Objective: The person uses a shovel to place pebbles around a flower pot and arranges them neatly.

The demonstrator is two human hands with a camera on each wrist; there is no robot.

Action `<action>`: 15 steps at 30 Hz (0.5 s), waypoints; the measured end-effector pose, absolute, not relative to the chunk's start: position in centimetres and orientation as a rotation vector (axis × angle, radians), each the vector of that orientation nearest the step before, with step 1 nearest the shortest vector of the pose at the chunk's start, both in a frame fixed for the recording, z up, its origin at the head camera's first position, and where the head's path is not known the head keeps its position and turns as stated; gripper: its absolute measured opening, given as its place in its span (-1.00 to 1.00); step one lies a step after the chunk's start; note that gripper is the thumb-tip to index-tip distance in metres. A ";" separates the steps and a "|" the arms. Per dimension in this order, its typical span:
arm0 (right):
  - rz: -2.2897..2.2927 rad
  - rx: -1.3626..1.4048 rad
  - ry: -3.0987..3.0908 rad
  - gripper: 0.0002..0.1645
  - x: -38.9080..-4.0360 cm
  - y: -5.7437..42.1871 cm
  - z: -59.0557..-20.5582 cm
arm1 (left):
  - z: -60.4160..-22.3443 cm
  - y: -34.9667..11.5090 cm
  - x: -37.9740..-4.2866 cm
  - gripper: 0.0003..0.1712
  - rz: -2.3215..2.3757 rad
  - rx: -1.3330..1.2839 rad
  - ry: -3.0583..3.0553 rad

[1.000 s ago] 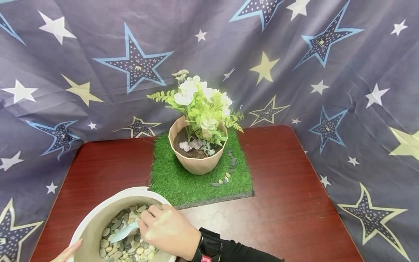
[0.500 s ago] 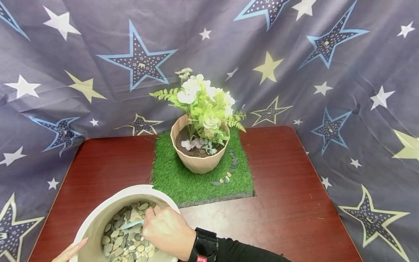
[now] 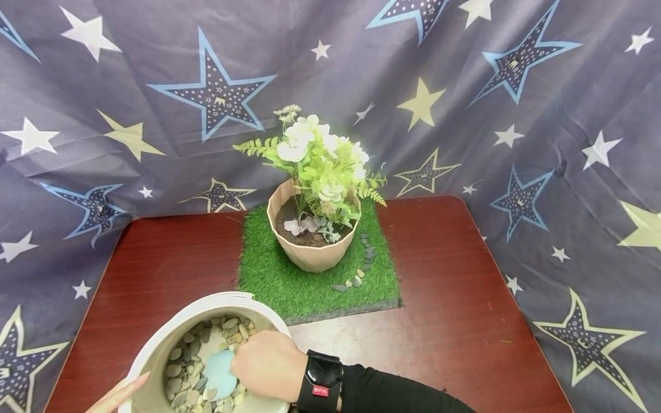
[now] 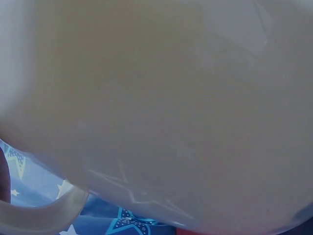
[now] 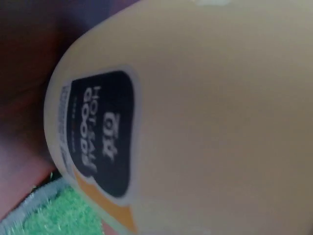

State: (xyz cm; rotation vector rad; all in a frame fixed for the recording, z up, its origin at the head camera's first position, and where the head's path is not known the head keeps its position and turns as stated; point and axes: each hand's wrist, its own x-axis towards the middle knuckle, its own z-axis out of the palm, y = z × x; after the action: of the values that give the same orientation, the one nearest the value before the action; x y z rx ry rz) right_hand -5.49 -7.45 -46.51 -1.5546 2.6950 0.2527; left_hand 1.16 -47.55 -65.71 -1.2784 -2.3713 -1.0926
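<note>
A cream-white bucket (image 3: 170, 327) with pebbles (image 3: 188, 367) in its bottom stands at the table's front left, its mouth toward me. My right hand (image 3: 268, 365) reaches inside and grips a light-blue small shovel (image 3: 220, 373); the handle is hidden in the fist. The shovel's broad blade lies over the pebbles. At the bucket's left rim, my left hand (image 3: 120, 394) holds on, one digit lying over the edge and the rest out of frame. In the left wrist view the bucket's outer wall (image 4: 171, 98) fills most of the picture, with a curved handle (image 4: 44, 215) below.
A pink-beige flowerpot (image 3: 315, 256) with white flowers and ferns (image 3: 325, 166) stands on a green turf mat (image 3: 268, 295). A curved row of pebbles (image 3: 368, 258) runs beside the pot. Behind the red-brown table (image 3: 444, 275) hangs a star-patterned curtain (image 3: 351, 51).
The shovel has turned from edge-on to showing its broad face, shifting lower and nearer me in the bucket. My right hand turned with it. My left hand stays at the rim.
</note>
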 end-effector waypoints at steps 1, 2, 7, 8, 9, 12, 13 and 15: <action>0.242 -1.513 2.670 -0.87 -5.6 -7.5 -46.5 | -66.5 -47.9 1.2 -0.31 -1.111 -1.278 -2.381; 0.223 -1.462 2.642 -0.89 -5.7 -7.7 -46.5 | -67.1 -48.2 1.1 -0.29 -1.127 -1.281 -2.385; 0.163 -1.316 2.548 -0.85 -6.1 -7.8 -46.2 | -68.8 -49.4 0.7 -0.24 -1.146 -1.323 -2.386; 0.156 -1.341 2.552 -0.83 -6.3 -7.7 -46.2 | -68.8 -49.5 0.7 -0.24 -1.168 -1.326 -2.380; 0.154 -1.380 2.559 -0.81 -6.4 -7.5 -46.2 | -68.8 -49.7 0.6 -0.25 -1.194 -1.333 -2.371; 0.157 -1.502 2.597 -0.79 -6.8 -7.1 -46.3 | -69.1 -50.4 0.6 -0.25 -1.266 -1.301 -2.373; 0.154 -1.520 2.607 -0.79 -6.9 -7.1 -46.3 | -69.4 -50.8 0.5 -0.25 -1.295 -1.291 -2.369; 0.151 -1.516 2.597 -0.77 -6.9 -7.1 -46.3 | -70.2 -51.4 0.6 -0.24 -1.327 -1.271 -2.382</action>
State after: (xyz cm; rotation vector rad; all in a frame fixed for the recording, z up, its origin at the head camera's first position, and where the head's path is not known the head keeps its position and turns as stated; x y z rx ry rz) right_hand -6.91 -7.14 -46.31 -1.5165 2.5968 0.1513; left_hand 0.61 -51.38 -70.15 -1.2707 -2.3818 -1.3270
